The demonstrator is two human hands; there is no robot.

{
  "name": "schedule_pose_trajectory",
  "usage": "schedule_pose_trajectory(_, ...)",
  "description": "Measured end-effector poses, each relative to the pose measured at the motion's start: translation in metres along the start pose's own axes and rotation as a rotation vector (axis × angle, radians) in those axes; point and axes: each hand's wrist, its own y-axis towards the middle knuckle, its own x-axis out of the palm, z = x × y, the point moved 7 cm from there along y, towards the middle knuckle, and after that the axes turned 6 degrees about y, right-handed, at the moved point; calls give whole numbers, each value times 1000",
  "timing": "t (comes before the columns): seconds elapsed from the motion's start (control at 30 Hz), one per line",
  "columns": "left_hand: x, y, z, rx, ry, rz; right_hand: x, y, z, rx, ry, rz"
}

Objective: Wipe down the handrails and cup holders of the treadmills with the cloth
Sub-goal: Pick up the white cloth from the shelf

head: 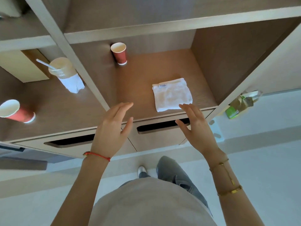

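A folded white cloth [172,95] lies flat on the brown shelf [136,88] of a wooden cabinet, near the shelf's front edge. My right hand [195,128] hovers just in front of the cloth with fingers spread, its fingertips at the cloth's near edge, holding nothing. My left hand [112,129] is raised to the left of the cloth, fingers apart and empty. No treadmill, handrail or cup holder is in view.
A red paper cup [119,53] stands at the back of the same shelf. In the left compartment are a plastic cup with a straw and tissue [63,70] and another red cup [15,110]. Two drawers with dark handle slots sit below. A green-labelled bottle [241,104] is at the right.
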Motion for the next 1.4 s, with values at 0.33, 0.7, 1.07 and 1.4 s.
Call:
schedule_pose_trajectory(0.33, 32, 51, 6, -46, -6, -9, -18, 54, 38, -6, -15, -20)
schedule_pose_trajectory(0.7, 96, 90, 0, -206, 84, 7, 21, 138, 75, -135, -166, -316)
schedule_pose_trajectory(1.07, 143, 84, -23, -306, 116, -104, 77, 147, 105, -105, -293, -408)
schedule_pose_trajectory(1.4, 144, 80, -24, -310, 96, -144, 71, 132, 94, -103, -270, -184)
